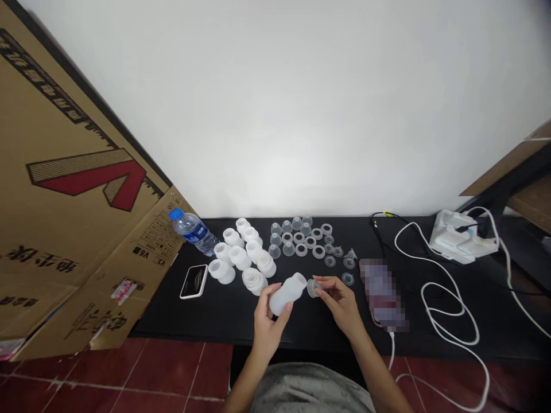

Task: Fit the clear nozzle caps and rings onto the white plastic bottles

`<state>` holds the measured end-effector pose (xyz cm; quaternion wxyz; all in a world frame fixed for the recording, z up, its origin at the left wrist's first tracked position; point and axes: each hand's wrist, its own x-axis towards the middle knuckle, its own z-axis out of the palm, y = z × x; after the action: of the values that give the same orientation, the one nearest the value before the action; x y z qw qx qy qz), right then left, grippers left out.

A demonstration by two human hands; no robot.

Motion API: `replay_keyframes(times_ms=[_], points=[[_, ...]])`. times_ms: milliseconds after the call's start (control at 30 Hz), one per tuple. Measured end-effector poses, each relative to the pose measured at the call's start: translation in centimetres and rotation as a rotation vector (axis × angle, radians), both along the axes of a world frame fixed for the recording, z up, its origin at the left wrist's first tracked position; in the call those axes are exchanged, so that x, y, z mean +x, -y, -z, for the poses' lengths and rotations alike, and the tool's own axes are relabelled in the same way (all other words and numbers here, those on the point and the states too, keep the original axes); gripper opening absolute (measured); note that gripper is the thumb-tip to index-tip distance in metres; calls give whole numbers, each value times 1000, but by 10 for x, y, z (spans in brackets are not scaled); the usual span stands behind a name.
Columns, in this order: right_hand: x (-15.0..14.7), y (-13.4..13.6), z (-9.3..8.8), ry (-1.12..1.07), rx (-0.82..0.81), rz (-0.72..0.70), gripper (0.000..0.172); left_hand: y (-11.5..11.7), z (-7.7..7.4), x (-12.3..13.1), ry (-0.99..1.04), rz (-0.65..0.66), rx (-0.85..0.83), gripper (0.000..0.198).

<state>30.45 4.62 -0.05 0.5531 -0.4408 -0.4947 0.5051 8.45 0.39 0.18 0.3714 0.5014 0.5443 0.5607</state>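
Above the black table [166, 321], the held bottle [286, 296] tilts, mouth [303, 280] rightward.

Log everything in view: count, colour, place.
Feeding bottles: about nine, white, left of centre
Domed caps: about eight, clear, centre
Collar rings: about seven, translucent, beside caps
Flanged teats: several, clear, right of rings
Water bottle: one, clear, back left
Screened device: one, white, left
Phone: one, colour pixelated, right
Power strip: one, white, far right
Cables: several, white and black, right
Carton: at least one, brown, left
Table: one, black, beneath
Wall: one, white, behind
Floor tiles: several, red, below
Clothing: one, grey, bottom
Left hand: one, holding a white bottle
Right hand: one, holding a translucent bottle top
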Motion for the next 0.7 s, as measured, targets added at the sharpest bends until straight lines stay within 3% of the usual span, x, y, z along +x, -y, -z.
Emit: replay_keyframes(times_ms=[300,500,700], points=[[7,-1,-3,-95,-68,113,29,-2,-3,0,-21,67,-3,42],[7,0,-9,27,-5,62,27,-1,-3,1,13,84,-24,47],[7,1,-8,2,-29,27,29,-2,-3,1,-1,118,-36,44]])
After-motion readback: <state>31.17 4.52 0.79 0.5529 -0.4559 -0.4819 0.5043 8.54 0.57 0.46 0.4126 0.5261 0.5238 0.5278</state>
